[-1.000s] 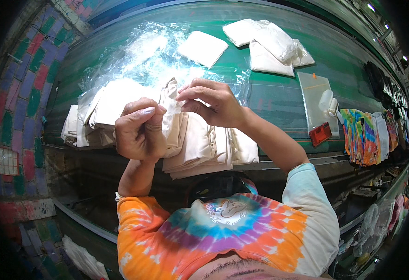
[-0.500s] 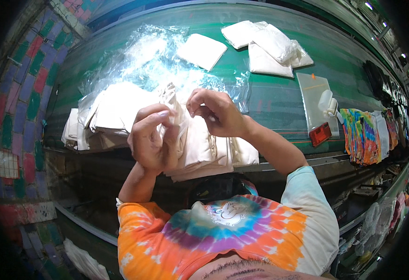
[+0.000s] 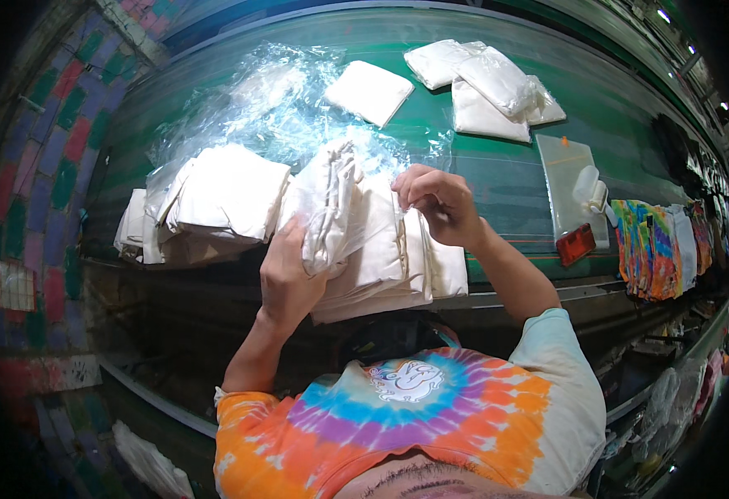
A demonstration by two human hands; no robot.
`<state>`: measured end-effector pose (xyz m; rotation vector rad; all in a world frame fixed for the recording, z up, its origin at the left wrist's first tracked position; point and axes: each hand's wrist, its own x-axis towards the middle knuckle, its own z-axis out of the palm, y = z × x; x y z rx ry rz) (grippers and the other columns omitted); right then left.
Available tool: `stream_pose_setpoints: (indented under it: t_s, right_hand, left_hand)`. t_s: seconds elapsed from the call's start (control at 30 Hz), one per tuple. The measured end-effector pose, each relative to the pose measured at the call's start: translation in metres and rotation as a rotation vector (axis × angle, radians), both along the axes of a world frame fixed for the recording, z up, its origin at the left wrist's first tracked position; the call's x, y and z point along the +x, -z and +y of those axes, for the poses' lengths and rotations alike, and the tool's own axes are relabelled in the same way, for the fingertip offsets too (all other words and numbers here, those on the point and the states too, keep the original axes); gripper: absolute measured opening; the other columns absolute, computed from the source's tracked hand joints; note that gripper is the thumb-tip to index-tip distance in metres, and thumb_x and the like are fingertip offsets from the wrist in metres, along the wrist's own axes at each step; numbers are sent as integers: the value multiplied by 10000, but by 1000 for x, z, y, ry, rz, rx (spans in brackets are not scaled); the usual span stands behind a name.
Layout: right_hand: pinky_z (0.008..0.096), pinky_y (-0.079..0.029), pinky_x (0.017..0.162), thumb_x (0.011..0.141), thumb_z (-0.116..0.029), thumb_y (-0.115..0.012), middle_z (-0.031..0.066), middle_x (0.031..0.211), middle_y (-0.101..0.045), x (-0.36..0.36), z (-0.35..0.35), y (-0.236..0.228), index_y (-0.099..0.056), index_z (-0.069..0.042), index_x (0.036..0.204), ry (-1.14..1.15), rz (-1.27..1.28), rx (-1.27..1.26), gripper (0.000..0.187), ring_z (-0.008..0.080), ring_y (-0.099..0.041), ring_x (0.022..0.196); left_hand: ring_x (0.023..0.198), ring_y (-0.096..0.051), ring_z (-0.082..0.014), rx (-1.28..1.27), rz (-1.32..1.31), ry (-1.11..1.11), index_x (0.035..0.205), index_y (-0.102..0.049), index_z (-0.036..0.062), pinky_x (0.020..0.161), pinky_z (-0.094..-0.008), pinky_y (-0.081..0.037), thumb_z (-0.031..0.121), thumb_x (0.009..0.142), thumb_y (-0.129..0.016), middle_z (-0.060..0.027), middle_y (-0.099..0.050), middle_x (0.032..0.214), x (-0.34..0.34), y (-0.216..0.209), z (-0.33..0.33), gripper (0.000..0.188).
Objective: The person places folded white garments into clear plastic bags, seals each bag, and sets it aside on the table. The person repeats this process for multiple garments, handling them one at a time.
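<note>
A folded off-white cloth bundle [image 3: 331,204] stands on edge in front of me, with thin clear plastic about it. My left hand [image 3: 291,270] is closed round its lower left side. My right hand [image 3: 441,200] is to the right of it, fingers pinched on what looks like the edge of the clear plastic bag [image 3: 374,218]. Behind and below the bundle lies a stack of folded off-white cloths [image 3: 373,266] at the near table edge. Another pile of white cloths [image 3: 227,191] lies just left of my left hand.
Crumpled clear plastic bags [image 3: 256,100] cover the green table [image 3: 497,195] at the back left. Wrapped white packets [image 3: 489,104] lie at the back right, one folded white cloth [image 3: 370,93] beside them. A red phone-like object [image 3: 575,244] and tie-dyed cloths [image 3: 649,249] are further right.
My left hand has come down onto the bundle's lower side, and the bundle now shows broadly between my hands. My right hand has moved right, away from my left hand.
</note>
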<state>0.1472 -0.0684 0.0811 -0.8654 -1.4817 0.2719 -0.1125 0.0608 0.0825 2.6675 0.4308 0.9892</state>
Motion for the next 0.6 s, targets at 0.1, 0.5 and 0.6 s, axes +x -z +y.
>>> stream_pose_setpoints:
  t_s: [0.1, 0.5, 0.6]
  right_hand:
    - [318, -493, 624, 737, 208, -507, 110, 833, -647, 1, -10, -14, -624, -2, 952, -10, -28, -117, 322, 209, -624, 685]
    - [308, -503, 654, 1008, -334, -664, 37, 807, -666, 19, -34, 3, -699, 1, 1063, 144, 319, -929, 341, 109, -617, 738]
    - [273, -517, 674, 978, -266, -717, 33, 970, -678, 17, -38, 14, -622, 12, 1243, -65, 521, -899, 396, 93, -625, 820]
  left_hand:
    - [952, -683, -398, 208, -114, 58, 1225, -613, -10, 825, -436, -554, 49, 719, -875, -222, -683, 1138, 5, 0, 2, 573]
    - [925, -657, -261, 521, 22, 406, 1104, -677, -25, 776, -381, -521, 72, 821, -694, -181, -706, 1116, 50, -19, -74, 300]
    - [967, -664, -283, 377, -11, 492, 1078, -681, -28, 790, -383, -536, 70, 792, -761, -185, -699, 1111, 58, -19, -79, 312]
